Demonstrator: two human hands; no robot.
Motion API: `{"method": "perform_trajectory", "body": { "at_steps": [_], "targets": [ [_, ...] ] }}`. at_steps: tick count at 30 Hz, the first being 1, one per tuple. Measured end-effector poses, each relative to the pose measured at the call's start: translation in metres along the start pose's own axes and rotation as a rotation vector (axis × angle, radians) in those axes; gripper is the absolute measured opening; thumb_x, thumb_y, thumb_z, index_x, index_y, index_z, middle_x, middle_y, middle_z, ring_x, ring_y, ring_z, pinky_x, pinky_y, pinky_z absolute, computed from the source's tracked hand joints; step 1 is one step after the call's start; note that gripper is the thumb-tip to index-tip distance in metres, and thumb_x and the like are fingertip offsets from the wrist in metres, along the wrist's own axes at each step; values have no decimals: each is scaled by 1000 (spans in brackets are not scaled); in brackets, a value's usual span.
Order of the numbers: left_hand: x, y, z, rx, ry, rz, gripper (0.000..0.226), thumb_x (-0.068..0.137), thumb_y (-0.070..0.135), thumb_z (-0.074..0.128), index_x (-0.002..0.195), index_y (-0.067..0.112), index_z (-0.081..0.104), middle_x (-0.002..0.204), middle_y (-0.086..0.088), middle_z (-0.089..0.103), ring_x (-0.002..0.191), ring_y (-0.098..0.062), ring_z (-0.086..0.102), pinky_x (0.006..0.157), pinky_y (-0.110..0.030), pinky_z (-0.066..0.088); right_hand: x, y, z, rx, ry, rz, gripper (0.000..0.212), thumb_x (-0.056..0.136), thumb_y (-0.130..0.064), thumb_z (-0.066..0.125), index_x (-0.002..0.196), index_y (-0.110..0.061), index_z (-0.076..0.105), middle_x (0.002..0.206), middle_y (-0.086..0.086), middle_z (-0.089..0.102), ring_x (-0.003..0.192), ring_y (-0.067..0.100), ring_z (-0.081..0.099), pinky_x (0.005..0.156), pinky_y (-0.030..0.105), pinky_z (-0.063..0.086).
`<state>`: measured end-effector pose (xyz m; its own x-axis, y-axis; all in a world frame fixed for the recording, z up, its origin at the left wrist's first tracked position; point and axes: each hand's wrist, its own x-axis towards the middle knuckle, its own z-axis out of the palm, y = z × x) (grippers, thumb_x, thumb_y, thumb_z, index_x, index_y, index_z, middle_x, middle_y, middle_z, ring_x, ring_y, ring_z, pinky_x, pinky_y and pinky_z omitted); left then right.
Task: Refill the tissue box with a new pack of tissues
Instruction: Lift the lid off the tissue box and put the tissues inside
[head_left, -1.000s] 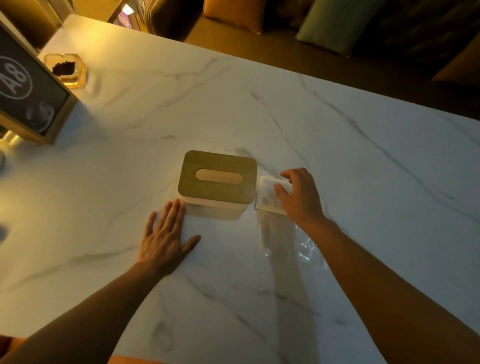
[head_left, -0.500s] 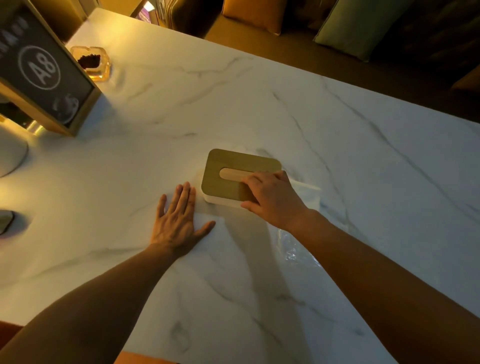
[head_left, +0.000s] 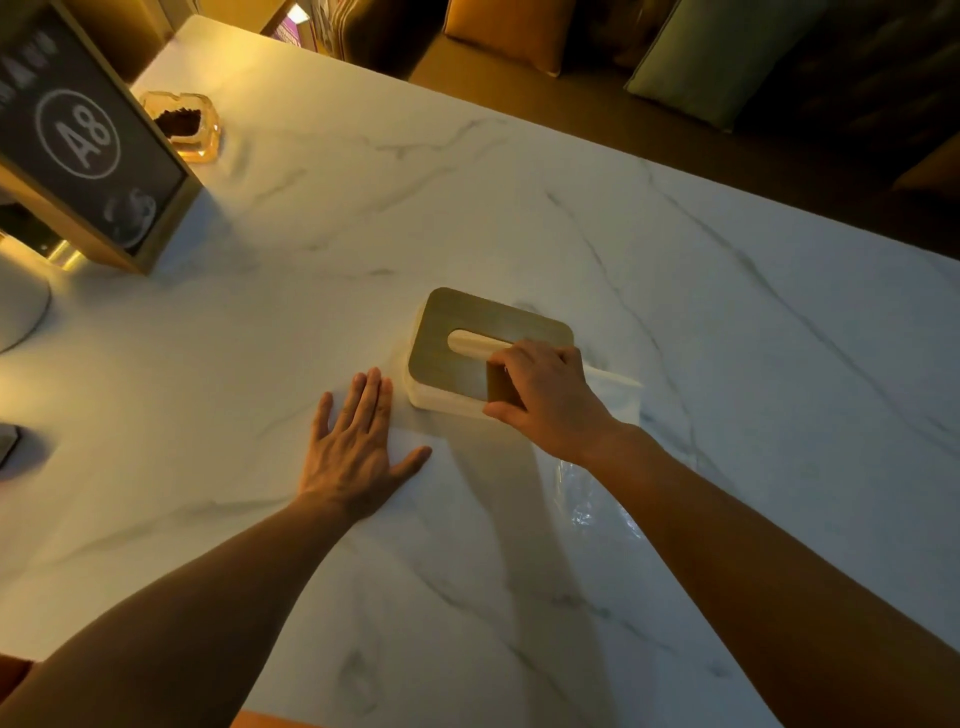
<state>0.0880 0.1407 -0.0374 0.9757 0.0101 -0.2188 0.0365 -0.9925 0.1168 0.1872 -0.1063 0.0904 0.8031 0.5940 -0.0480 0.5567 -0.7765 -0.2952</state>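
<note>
A white tissue box with a wooden lid (head_left: 467, 338) stands on the marble table (head_left: 519, 218); the lid has an oval slot. My right hand (head_left: 545, 400) grips the lid's near right corner, fingers on top, thumb against the front edge. The new tissue pack (head_left: 615, 387), white in clear plastic wrap, lies just right of the box, mostly hidden behind my right hand and wrist. My left hand (head_left: 358, 441) lies flat on the table, palm down, fingers spread, just left of the box and not touching it.
A wooden-framed sign marked A8 (head_left: 78, 145) stands at the far left, with a glass ashtray (head_left: 184, 124) behind it. A round white base (head_left: 21, 306) sits at the left edge. A bench with cushions (head_left: 701, 57) runs beyond the table's far edge.
My right hand left the tissue pack and moved left onto the box lid, settling on its near right corner. My left hand stayed flat on the table.
</note>
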Motion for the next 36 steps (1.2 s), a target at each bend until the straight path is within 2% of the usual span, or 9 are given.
{"method": "perform_trajectory", "body": {
  "at_steps": [5, 8, 12, 18, 22, 27, 36],
  "targets": [
    [-1, 0, -4, -5, -1, 0, 106, 89, 89, 7, 165, 16, -11, 172, -2, -17, 157, -17, -23, 129, -50, -8, -12, 19, -18, 63, 95, 84, 49, 85, -45, 72, 123, -18, 55, 119, 3, 59, 112, 23, 55, 94, 36, 32],
    [-1, 0, -4, -14, 25, -2, 106, 90, 87, 9, 166, 13, -1, 174, -2, -7, 160, -17, -12, 129, -51, -3, -26, 48, -26, 125, 119, 218, 47, 84, -45, 71, 123, -24, 54, 118, -1, 59, 111, 21, 55, 93, 35, 28],
    [-1, 0, -3, -20, 35, -7, 107, 91, 86, 10, 166, 11, 5, 174, -5, 1, 161, -19, -4, 130, -52, 2, -50, 92, -24, 97, 153, 417, 38, 84, -45, 71, 114, -26, 56, 107, -6, 61, 102, 19, 58, 90, 36, 28],
    [2, 28, -5, -49, -27, -132, 113, 88, 87, 8, 165, 5, -3, 174, -10, -11, 159, -22, -18, 128, -55, -7, -76, 142, -4, 79, 175, 740, 40, 86, -40, 72, 118, -19, 59, 107, 1, 63, 103, 26, 60, 96, 45, 37],
    [4, 40, -7, -63, -13, -197, 117, 87, 88, 10, 165, 1, 2, 174, -14, -6, 160, -24, -13, 128, -57, -5, -77, 162, 5, 90, 178, 884, 41, 87, -40, 71, 119, -17, 60, 110, 4, 65, 105, 29, 61, 97, 46, 40],
    [5, 39, -6, -40, -14, -196, 118, 86, 90, 7, 165, 2, 1, 174, -13, -8, 160, -23, -16, 128, -56, -5, -76, 174, 13, 86, 189, 954, 43, 86, -40, 73, 120, -15, 62, 116, 7, 67, 110, 32, 61, 95, 48, 48],
    [5, 39, -8, -27, -21, -201, 119, 84, 91, 6, 165, 3, -2, 174, -12, -9, 160, -23, -15, 128, -57, -4, -80, 176, 21, 103, 169, 916, 50, 83, -40, 76, 123, -12, 63, 123, 13, 59, 113, 35, 55, 92, 48, 49]
  ]
}}
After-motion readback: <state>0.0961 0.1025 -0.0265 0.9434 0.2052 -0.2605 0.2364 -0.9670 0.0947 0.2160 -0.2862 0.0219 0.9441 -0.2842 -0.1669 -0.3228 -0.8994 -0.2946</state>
